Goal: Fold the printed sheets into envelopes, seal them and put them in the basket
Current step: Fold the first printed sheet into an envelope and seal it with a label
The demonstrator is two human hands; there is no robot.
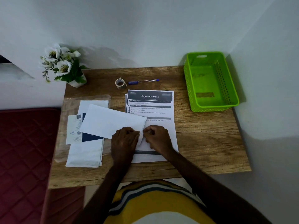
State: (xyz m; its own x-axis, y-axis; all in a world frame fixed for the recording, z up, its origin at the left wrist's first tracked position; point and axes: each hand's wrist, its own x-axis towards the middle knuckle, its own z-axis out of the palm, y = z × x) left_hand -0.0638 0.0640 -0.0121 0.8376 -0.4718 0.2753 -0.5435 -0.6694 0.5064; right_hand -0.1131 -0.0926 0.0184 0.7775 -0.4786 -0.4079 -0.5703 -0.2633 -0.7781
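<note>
A white envelope (111, 122) lies slanted across the middle of the wooden table (205, 143), its right end over the stack of printed sheets (150, 104) headed "Organize Clothes". My left hand (123, 143) grips the envelope's right end with curled fingers. My right hand (157, 138) pinches the same end from the right, where the flap is bent up between both hands. A pile of more envelopes and packaging (84, 143) sits at the left. The green plastic basket (212, 81) stands at the back right corner with nothing in it.
A tape roll (120, 83) and a blue pen (143, 81) lie behind the sheets. A pot of white flowers (64, 67) stands at the table's back left corner. Walls close in behind and to the right. A dark red quilted surface (24, 151) lies to the left.
</note>
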